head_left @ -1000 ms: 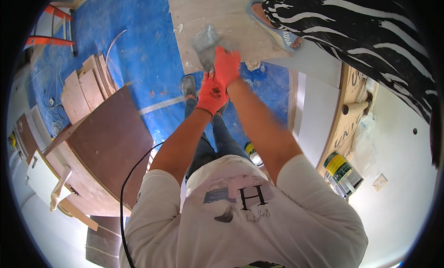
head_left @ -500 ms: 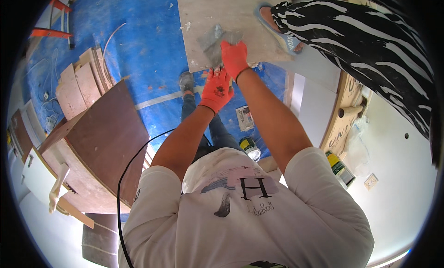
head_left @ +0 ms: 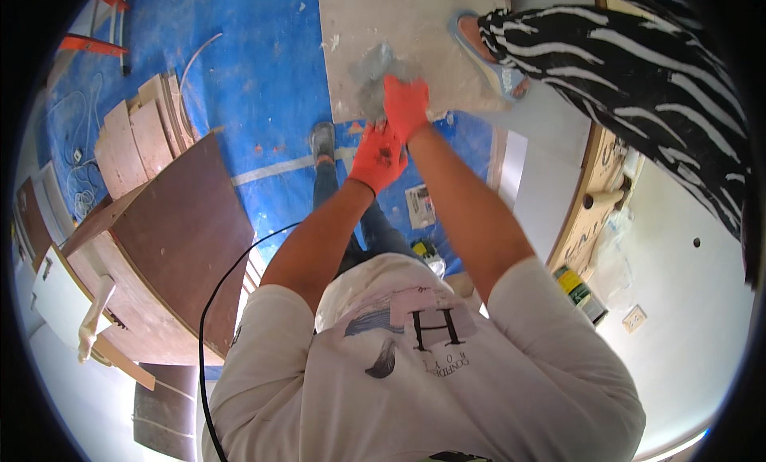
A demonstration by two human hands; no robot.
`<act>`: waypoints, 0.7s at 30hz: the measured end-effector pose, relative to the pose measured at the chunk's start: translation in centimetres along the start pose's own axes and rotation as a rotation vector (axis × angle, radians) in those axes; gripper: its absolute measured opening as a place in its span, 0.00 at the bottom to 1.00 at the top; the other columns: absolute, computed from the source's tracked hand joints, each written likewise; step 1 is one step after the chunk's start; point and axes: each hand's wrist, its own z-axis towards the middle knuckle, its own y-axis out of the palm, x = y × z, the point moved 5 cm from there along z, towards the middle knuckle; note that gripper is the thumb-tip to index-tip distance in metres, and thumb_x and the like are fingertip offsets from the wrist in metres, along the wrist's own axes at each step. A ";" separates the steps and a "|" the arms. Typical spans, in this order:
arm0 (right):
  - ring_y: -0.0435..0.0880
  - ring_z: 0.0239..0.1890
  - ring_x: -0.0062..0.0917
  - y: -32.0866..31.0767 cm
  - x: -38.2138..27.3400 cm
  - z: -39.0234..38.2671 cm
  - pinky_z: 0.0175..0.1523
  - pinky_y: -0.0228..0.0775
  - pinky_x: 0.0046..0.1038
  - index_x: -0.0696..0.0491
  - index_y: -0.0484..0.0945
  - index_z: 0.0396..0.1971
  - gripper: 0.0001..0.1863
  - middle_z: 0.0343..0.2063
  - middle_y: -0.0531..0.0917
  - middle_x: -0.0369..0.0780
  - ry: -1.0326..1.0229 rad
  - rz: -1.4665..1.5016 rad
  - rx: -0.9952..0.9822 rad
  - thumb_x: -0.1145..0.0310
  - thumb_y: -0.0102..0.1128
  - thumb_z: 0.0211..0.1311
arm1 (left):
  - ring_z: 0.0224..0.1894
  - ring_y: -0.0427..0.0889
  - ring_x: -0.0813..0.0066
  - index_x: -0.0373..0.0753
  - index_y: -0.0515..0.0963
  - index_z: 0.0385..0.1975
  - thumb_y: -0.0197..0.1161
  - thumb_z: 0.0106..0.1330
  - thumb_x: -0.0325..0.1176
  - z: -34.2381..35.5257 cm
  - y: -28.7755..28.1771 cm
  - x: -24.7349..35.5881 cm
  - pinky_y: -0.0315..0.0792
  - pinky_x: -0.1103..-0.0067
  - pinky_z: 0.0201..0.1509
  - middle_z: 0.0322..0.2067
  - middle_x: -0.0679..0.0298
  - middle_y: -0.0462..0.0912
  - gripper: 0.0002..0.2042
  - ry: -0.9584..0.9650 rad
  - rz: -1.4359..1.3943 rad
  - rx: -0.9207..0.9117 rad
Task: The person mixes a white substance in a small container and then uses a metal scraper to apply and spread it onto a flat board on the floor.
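Observation:
Both my hands wear orange-red gloves and are close together over the near edge of a pale board [head_left: 471, 75]. My left hand [head_left: 378, 156] is closed on a putty knife [head_left: 370, 101], its wide grey blade pointing away from me. Just beyond and to the right, my right hand [head_left: 407, 107] is a fist around a second tool, apparently another putty knife; its handle is hidden and its blade smeared by motion. A lump of grey paste [head_left: 381, 55] shows by the blades.
Another person's sandalled foot [head_left: 488, 53] stands on the board at the right. Blue sheeting [head_left: 255, 71] covers the floor. A brown panelled cabinet [head_left: 179, 246] and stacked boards [head_left: 136, 139] are left, an orange ladder [head_left: 94, 43] far left. A can [head_left: 428, 254] stands near my legs.
My right hand has shifted slightly nearer to me and its tool has blurred. My left hand has moved a little to the right. The whole view has shifted slightly.

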 end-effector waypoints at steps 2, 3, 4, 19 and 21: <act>0.87 0.41 0.42 0.3 1.1 0.1 0.47 0.77 0.39 0.56 0.78 0.37 0.14 0.36 0.87 0.47 -0.030 -0.003 -0.026 0.60 0.63 0.59 | 0.69 0.70 0.51 0.38 0.73 0.65 0.63 0.64 0.52 0.0 -0.2 0.3 0.63 0.55 0.70 0.62 0.52 0.77 0.33 0.051 0.260 0.069; 0.86 0.40 0.41 0.0 1.4 0.0 0.46 0.77 0.39 0.55 0.77 0.35 0.14 0.35 0.86 0.46 -0.036 0.016 0.033 0.60 0.63 0.59 | 0.69 0.69 0.50 0.38 0.73 0.66 0.63 0.64 0.52 -0.1 0.1 0.2 0.62 0.55 0.71 0.62 0.52 0.77 0.33 0.022 0.223 0.018; 0.86 0.40 0.40 -0.2 1.3 0.1 0.45 0.76 0.39 0.54 0.77 0.34 0.13 0.35 0.86 0.46 -0.043 0.036 0.092 0.60 0.63 0.60 | 0.70 0.69 0.50 0.38 0.72 0.66 0.63 0.64 0.52 0.0 0.4 0.0 0.61 0.55 0.73 0.62 0.51 0.77 0.33 -0.007 0.187 -0.032; 0.86 0.39 0.30 0.5 -4.8 2.4 0.39 0.70 0.38 0.51 0.74 0.44 0.15 0.33 0.85 0.45 -0.464 -1.390 -0.097 0.61 0.63 0.60 | 0.76 0.59 0.48 0.36 0.64 0.72 0.65 0.63 0.51 0.2 -0.7 0.0 0.53 0.54 0.79 0.72 0.50 0.64 0.40 0.029 0.164 0.013; 0.85 0.33 0.38 -0.7 -5.2 3.1 0.42 0.74 0.40 0.54 0.77 0.39 0.14 0.28 0.85 0.46 -0.452 -0.540 -0.073 0.61 0.65 0.58 | 0.76 0.59 0.48 0.35 0.65 0.72 0.65 0.63 0.51 0.3 -1.2 0.1 0.53 0.54 0.79 0.73 0.50 0.63 0.39 0.034 0.173 0.048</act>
